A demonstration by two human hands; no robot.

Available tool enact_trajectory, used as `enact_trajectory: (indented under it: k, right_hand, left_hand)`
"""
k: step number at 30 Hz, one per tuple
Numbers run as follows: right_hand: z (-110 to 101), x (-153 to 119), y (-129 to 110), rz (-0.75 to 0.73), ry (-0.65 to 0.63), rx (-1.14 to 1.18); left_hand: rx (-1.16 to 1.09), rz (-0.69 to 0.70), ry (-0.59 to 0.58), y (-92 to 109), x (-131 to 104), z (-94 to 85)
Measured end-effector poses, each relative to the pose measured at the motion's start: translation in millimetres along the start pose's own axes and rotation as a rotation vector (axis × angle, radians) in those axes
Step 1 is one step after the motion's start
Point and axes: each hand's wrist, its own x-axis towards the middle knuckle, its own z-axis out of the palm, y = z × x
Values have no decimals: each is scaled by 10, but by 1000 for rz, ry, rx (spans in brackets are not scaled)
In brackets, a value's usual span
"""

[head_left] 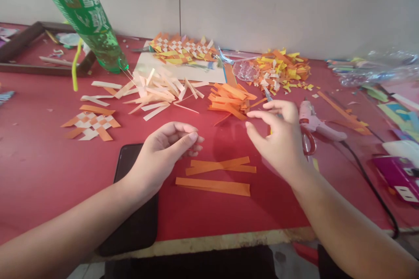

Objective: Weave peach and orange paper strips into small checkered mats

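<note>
My left hand (173,141) hovers over the red table near a black phone (137,213). Its fingers are curled, the thumb lies against them, and nothing shows in its grip. My right hand (275,133) is open, thumb and fingers apart, its fingertips close to a pile of orange paper strips (229,98). Below and between the hands lie two crossed orange strips (222,165). A folded-looking orange strip (212,186) rests nearer the table's front edge. To the left sits a small woven piece of orange and white strips (91,124).
Pale strips (157,89) are heaped mid-table. Behind them are a woven band (183,48) and a yellow-orange scrap pile (281,67). A green bottle (85,17) stands tilted-looking at left by a brown frame (19,68). A corded pink glue gun (314,122), red-handled scissors (308,140) and purple power strip (396,174) lie right.
</note>
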Motion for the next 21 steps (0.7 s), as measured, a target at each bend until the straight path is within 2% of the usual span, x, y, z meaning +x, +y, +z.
enact_trajectory:
  k: [2, 4, 6, 8, 11, 21]
  right_hand:
    - [-12, -10, -23, -131, -88, -32]
    - [-30, -43, -100, -235, -337, 73]
    - [-43, -83, -193, -259, -619, 191]
    - [-47, -113, -265, -238, -766, 252]
    - [-44, -125, -311, -208, -813, 284]
    - [-27, -130, -317, -214, -857, 324]
  left_hand:
    - [58, 5, -26, -1, -10, 10]
    - [165, 25, -33, 5, -28, 27]
    - [278, 98, -3, 16, -51, 43]
    - [350, 187, 39, 27, -71, 54]
    - [372, 228, 53, 28, -85, 53]
    - [416, 195, -39, -33, -70, 17]
